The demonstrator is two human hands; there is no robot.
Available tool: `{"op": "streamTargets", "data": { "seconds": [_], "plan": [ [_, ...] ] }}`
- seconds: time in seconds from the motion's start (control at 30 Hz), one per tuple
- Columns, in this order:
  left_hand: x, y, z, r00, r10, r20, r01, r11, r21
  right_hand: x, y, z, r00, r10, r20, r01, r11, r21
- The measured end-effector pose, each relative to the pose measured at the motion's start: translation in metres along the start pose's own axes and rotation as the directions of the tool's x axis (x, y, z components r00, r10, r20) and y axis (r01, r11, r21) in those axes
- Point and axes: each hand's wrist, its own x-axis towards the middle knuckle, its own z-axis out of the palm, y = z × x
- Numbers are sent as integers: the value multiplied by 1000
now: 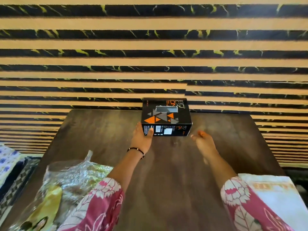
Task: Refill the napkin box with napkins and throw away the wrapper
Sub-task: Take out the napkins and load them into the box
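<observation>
A black napkin box [165, 116] with orange and grey triangles and a slot in its top stands at the far middle of the dark wooden table [225, 147]. My left hand [143, 137] grips the box's near left corner, thumb on the front face. My right hand [202, 141] hovers just right of the box's front, blurred, fingers apart and holding nothing. A crinkled clear and yellow plastic wrapper [66, 184] lies at the near left of the table. A white stack of napkins [273, 194] lies at the near right, beside my right sleeve.
A striped black-and-tan wall [150, 47] rises right behind the table's far edge. A seat with patterned fabric [10, 164] stands at the left of the table.
</observation>
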Motion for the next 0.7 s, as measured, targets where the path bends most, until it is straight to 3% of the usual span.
{"op": "streamTargets", "data": {
  "seconds": [0.13, 0.27, 0.37, 0.53, 0.7],
  "plan": [
    [5, 5, 4, 997, -66, -39, 64, 997, -52, 18, -15, -2, 998, -33, 58, 31, 999, 37],
    [-2, 4, 3, 998, -27, -53, 25, 999, -35, 13, -17, 2, 981, -124, 151, 115, 991, 66],
    [-14, -2, 1, 998, -40, -42, 39, 999, -19, 1, -8, 5, 985, -126, 114, 115, 989, 96],
    [-28, -8, -4, 998, -43, -56, 40, 998, -51, -19, -2, 4, 977, -110, 182, 94, 991, 92],
    [3, 1, -21, 1000, 0, -17, 0, 1000, -19, -24, -23, 1, 972, -113, 205, 103, 993, 62]
  ]
}}
